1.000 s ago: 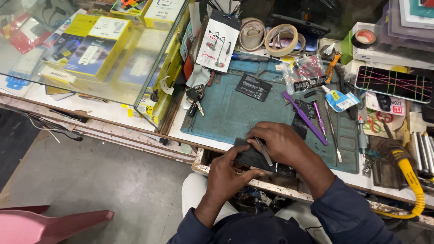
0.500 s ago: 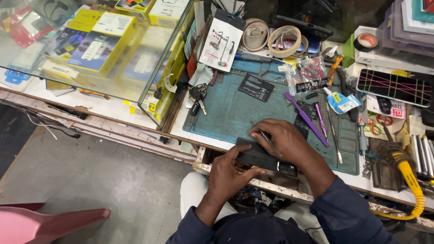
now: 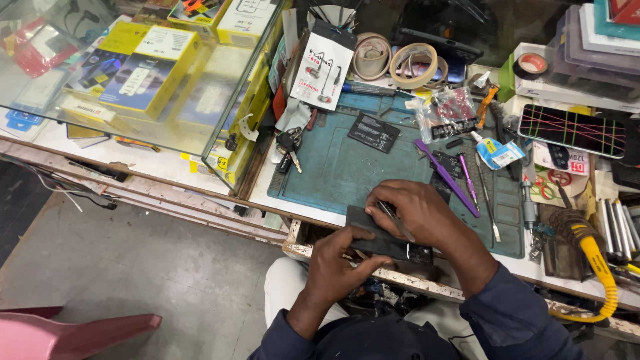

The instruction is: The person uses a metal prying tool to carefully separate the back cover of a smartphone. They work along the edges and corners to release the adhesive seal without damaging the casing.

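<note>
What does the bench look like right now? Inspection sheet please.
Surface: teal work mat on a crowded bench.
Job's things: dark phone at the mat's near edge.
Clutter: tape rolls, purple tool, keys, black battery.
Grips: left hand steadies the phone; right hand holds tweezers over it.
Cables: yellow hose at right.
Surroundings: glass case of boxes, pink chair.

A single head-worn camera looks steeply down and slightly forward from close above the workbench (image 3: 313, 200), taking in the person's lap, floor at left, and probably a glass counter beyond.
</note>
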